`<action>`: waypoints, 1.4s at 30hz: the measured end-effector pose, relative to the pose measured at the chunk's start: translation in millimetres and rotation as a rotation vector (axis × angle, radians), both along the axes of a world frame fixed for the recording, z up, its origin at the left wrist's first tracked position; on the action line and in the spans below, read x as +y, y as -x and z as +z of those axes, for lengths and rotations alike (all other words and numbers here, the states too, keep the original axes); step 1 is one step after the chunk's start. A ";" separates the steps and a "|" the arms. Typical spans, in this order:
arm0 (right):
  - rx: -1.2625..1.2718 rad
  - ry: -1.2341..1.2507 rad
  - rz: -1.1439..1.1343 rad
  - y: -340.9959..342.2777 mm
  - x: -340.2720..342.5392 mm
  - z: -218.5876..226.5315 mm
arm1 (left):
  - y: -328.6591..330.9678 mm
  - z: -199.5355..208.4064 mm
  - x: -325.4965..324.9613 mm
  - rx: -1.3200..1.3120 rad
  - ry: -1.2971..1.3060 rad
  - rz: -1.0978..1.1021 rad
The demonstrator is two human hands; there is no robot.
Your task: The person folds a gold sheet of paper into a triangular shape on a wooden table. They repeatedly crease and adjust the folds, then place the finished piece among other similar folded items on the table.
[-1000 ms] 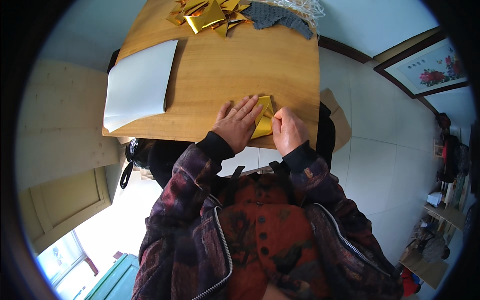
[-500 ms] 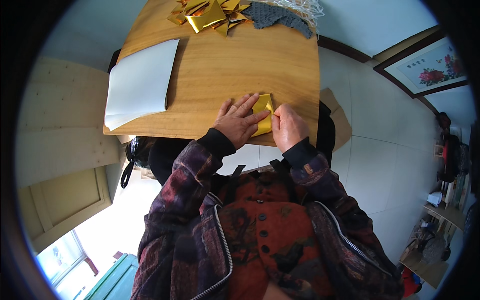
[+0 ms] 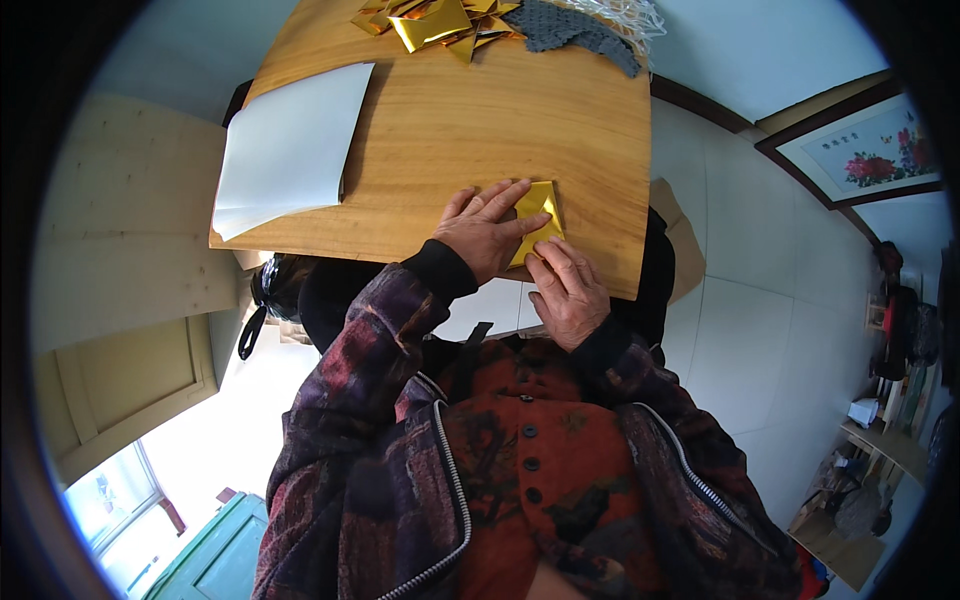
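Note:
A piece of gold foil paper (image 3: pixel 543 198), folded into a small flat shape, lies near the front edge of the wooden table (image 3: pixel 480 120). Across its left part rests my left hand (image 3: pixel 482 232), palm down with fingers stretched out, pressing it to the tabletop. My right hand (image 3: pixel 570 293) is at the near right side of the paper. Its fingers are slightly bent and apart, and the fingertips touch the foil's near edge. Part of the paper is hidden under both hands.
At the far edge lie a heap of folded gold foil pieces (image 3: pixel 430 24), a dark grey cloth (image 3: pixel 575 40) and white shredded strips (image 3: pixel 625 18). White sheets (image 3: pixel 290 150) are stacked at the table's left. Below hangs a black plastic bag (image 3: pixel 280 285).
My right hand has moved nearer to me and turned from a closed grip at the foil's right edge to loosened fingers on its near edge. My left hand keeps holding the paper down.

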State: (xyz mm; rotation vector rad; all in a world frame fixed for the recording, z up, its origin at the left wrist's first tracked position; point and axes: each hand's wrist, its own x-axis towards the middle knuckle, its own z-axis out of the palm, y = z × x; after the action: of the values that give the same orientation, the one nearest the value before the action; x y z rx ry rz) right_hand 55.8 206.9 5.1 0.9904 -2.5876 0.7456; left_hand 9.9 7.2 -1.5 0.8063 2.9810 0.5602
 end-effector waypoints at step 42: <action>0.025 -0.228 -0.054 -19.8 3.8 -12.3 | 1.4 -1.2 -0.4 -0.044 0.028 0.009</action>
State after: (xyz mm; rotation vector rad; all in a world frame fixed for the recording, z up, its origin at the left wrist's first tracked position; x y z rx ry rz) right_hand 75.6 210.7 -7.2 0.9797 -2.7098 0.4287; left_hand 8.6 6.8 -2.7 0.7691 2.9464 0.5275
